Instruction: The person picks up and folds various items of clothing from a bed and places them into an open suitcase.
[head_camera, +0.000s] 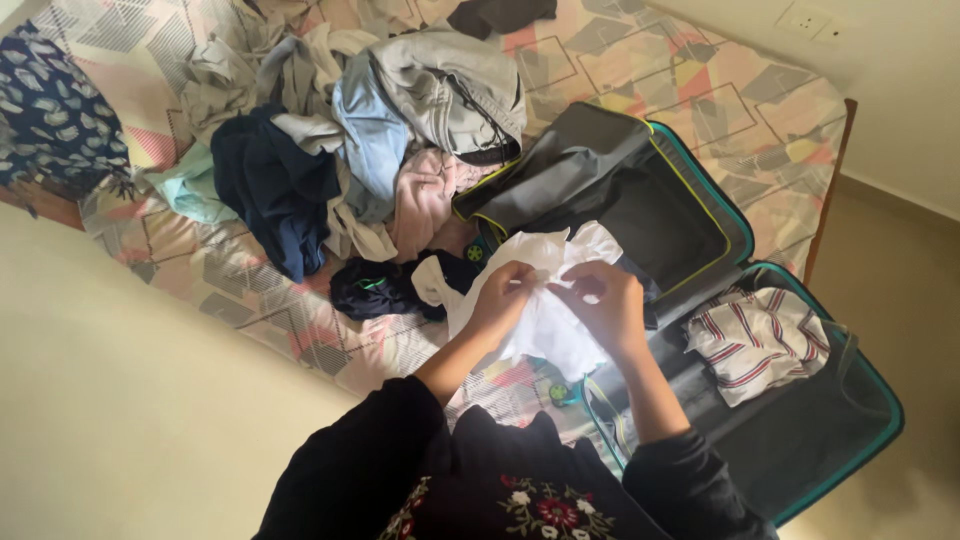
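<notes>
a: what are the hands doing?

b: both are up over the open suitcase (800, 440), working a white garment (545, 310). the left hand (505, 295) pinches the cloth along its upper left part, fingers curled into the fabric. the right hand (610, 305) grips it on the other side, fingers bent down over the cloth.

a: where does the garment sit?

b: it hangs between the two hands, bunched and crumpled, above the near edge of the bed (250, 290) and the hinge side of the suitcase. its top edge overlaps the dark lid (620, 190) in the view. the light is harsh on it, so i cannot tell what kind of garment it is.

a: anything in the suitcase?

b: a folded striped shirt (755, 340), white with red and dark stripes, lies in the teal-rimmed half on the right. the other half, dark grey with a yellow-green trim, lies open on the bed.

a: and around it?

b: a pile of clothes (360, 140) spreads over the patterned bedsheet, left of the lid: grey, pale blue, pink and navy pieces. a small black garment (375, 290) lies just left of the hands.
</notes>
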